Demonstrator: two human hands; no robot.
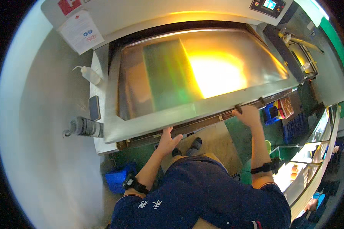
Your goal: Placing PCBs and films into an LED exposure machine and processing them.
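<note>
Left hand [167, 140]: fingers spread wide and pressed up against the near edge of the big metal frame [149, 124], thumb tucked under the rim; the grip is open, palm flat on the frame rather than wrapped round it
Right hand [249, 115]: curled over the same near edge further along, fingers hooked on the rim beside a small dark clip [238, 109]; the grip is closed on the frame edge
Metal frame: a wide, shiny, tray-like panel with a glass-like sheet [195, 72] set in it, lying across the mouth of a large grey machine [149, 15] and tilted, its near edge toward the person
Glass-like sheet: strong yellow glare on its right half, a greenish band left of the middle
Wrists: a dark band on each, the left one [133, 184] carrying a small device
Left of the frame: a white squeeze bottle [90, 74], a dark phone [94, 108] lying flat, and a grey pump bottle [82, 127] on its side, all on the machine's ledge
Top right: a small control panel [268, 5] with a lit screen
Floor below: a blue bin [116, 179] near the person's left leg
</note>
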